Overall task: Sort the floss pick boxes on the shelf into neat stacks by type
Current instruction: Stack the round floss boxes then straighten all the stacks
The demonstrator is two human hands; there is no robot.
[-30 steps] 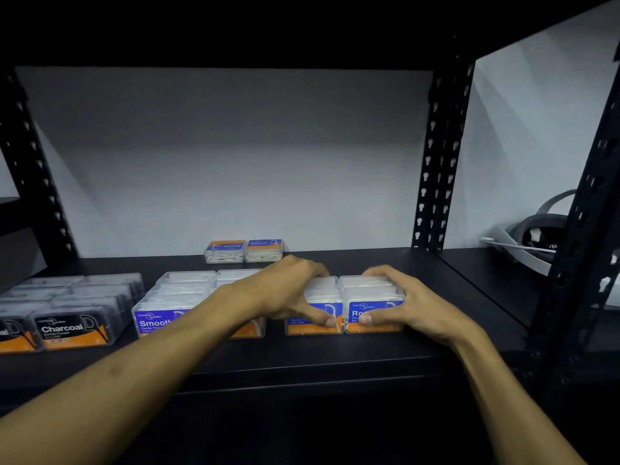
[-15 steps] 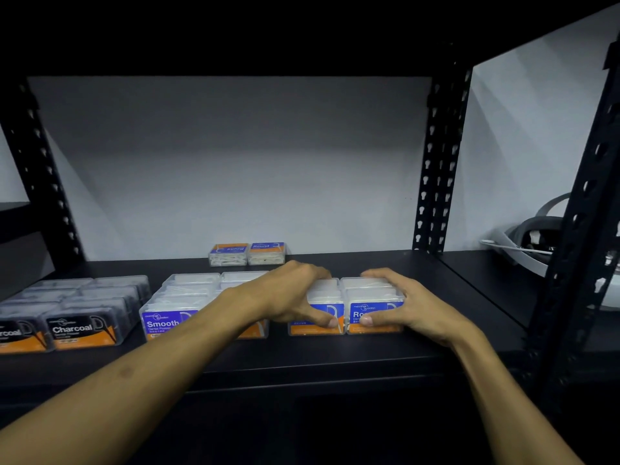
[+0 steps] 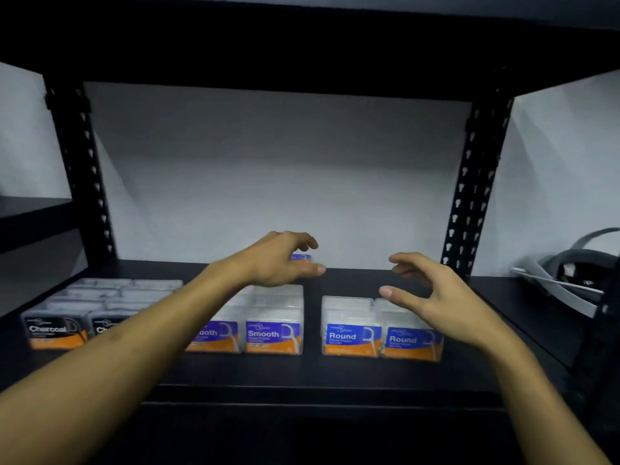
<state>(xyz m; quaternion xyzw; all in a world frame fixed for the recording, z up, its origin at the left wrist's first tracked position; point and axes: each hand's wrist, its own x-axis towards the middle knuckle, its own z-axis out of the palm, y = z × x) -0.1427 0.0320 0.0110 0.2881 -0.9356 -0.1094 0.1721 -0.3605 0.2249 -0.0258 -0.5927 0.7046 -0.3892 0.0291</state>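
A black metal shelf (image 3: 302, 374) with perforated uprights fills the scene, a pale wall behind it. Along its front edge sit three groups of clear floss pick boxes, each group two columns wide and running back toward the wall, long axes front to back, labelled ends facing outward. At the left are the Charcoal boxes (image 3: 55, 330), black labels over an orange band. In the middle the Smooth boxes (image 3: 273, 335) carry blue labels with white lettering and an orange strip; the left column's label is partly hidden by a forearm. At the right the Round boxes (image 3: 352, 338) bear the same blue and orange design, with a floss pick drawing beside the word. Smaller print is too blurred to read. A grey headset (image 3: 570, 276) lies on the neighbouring shelf to the right.

The left hand (image 3: 278, 260) hovers above the Smooth group, fingers loosely curled, holding nothing. The right hand (image 3: 432, 293) hangs above the Round group, fingers spread wide, empty. A small blue-labelled box (image 3: 302, 258) peeks out behind the left hand, near the back wall.
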